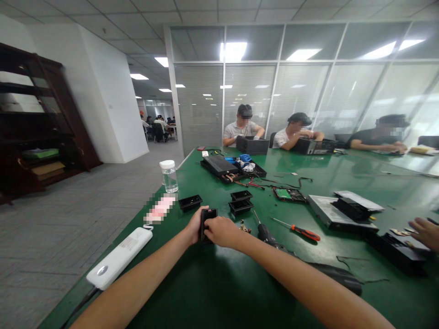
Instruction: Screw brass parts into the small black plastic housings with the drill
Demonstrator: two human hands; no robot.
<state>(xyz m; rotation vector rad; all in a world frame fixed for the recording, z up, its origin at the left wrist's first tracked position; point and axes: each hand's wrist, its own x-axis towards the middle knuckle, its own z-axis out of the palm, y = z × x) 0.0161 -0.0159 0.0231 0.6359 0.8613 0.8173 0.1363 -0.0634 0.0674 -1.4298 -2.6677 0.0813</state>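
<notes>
Both my hands meet over the green table and grip one small black plastic part. My left hand wraps its left side with curled fingers. My right hand closes over its right side from above. Just beyond lie three similar black trays: one to the left and two to the right. A few small screws lie beside my right hand.
A white power bank lies at the table's left edge, a clear bottle farther back. A black-handled screwdriver, a red-handled screwdriver, an opened device and dismantled boxes are spread about. A co-worker's hand enters at right; three people sit at the far end.
</notes>
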